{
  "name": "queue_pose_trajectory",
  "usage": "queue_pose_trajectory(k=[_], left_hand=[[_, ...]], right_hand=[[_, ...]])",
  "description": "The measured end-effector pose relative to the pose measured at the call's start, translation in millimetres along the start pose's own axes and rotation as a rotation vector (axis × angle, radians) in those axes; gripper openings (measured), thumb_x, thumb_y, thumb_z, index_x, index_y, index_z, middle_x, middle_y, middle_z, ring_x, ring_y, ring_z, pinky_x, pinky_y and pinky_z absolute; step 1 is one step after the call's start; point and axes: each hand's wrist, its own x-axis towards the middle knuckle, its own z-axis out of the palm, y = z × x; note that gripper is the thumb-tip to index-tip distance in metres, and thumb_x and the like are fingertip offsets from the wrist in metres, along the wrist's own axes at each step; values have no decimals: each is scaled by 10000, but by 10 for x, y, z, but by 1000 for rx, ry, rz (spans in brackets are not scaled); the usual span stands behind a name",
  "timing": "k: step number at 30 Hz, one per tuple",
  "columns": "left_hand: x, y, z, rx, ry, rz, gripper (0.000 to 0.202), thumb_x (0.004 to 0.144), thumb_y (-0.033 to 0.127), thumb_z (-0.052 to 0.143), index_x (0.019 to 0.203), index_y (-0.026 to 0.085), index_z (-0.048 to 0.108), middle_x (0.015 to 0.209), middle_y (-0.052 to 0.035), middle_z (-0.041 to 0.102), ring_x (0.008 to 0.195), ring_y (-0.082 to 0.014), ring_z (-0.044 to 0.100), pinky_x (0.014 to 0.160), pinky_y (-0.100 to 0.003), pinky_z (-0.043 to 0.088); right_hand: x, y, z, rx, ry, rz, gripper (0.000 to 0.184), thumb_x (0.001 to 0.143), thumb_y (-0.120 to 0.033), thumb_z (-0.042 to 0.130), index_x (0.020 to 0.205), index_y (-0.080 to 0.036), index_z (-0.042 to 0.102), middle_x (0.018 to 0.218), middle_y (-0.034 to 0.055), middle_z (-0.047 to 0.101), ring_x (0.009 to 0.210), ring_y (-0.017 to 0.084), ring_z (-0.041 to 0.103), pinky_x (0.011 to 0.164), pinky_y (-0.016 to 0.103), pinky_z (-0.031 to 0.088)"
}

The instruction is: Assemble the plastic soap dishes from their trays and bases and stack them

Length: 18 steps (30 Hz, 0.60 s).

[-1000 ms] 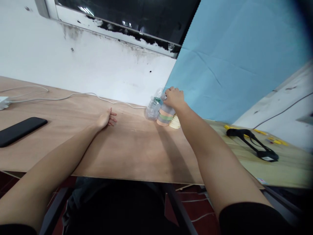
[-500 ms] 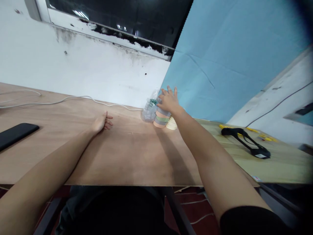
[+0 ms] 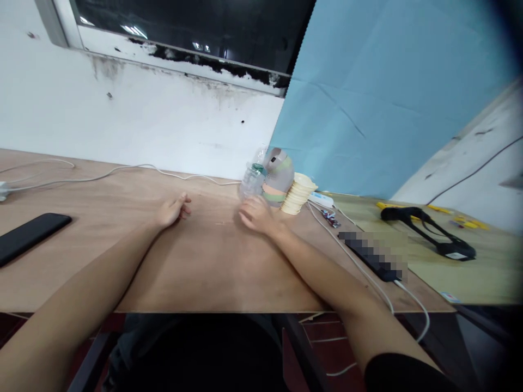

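My left hand [image 3: 174,210] rests on the wooden table [image 3: 196,256], fingers loosely curled, holding nothing. My right hand [image 3: 256,214] lies flat on the table just in front of a stack of striped cups [image 3: 278,177] that leans to the left. A clear plastic bottle [image 3: 252,179] stands right beside the stack on its left. A second stack of cream paper cups [image 3: 299,193] leans on its right. Neither hand touches the cups or the bottle.
A black phone [image 3: 29,235] lies at the left. A white cable [image 3: 122,170] runs along the wall. A dark power strip [image 3: 370,253] with a white cord lies right of my arm. Black straps [image 3: 429,231] sit on the green mat. A blue board [image 3: 388,92] stands behind.
My right hand has let go of the striped cup stack and drawn back onto the table in front of it. The left hand has stayed put.
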Motion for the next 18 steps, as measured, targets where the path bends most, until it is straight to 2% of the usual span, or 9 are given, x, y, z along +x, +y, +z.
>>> queue_pose_trajectory(k=[2,5,9,13,18], left_hand=[[-72,64,14,167,-18,58,591,817,703,399,991,194,644,745,-48,675,605,-178,613,620,-284,468],[-159,164,37,430,-42,173,468,795,619,518,992,221,666,745,-33,675,674,-201,618,665,-284,462],[-159,182,44,561,-16,237,454,758,581,577,1018,222,674,768,-43,669,720,-225,619,676,-294,463],[-93,96,3,681,-24,260,553,758,636,528,1051,190,675,984,-104,682,906,-287,624,826,-367,472],[-57,18,-44,997,-95,149,752,789,709,391,1248,145,578,1310,-144,560,1168,-342,525,1000,-455,388]], right_hand=[[-116,29,132,26,-32,39,189,873,-307,488,889,-230,660,935,83,665,977,259,543,909,446,400],[-193,133,221,40,6,162,207,880,-308,488,864,-210,669,894,83,669,929,234,549,880,409,413],[-226,247,266,67,7,264,170,868,-295,541,850,-200,680,885,60,680,879,200,560,867,359,405],[-238,278,334,113,-50,257,127,840,-287,596,853,-202,690,857,45,672,841,181,565,809,319,408],[-227,288,391,133,-65,211,127,828,-279,613,853,-185,695,857,48,660,857,172,569,788,290,411]])
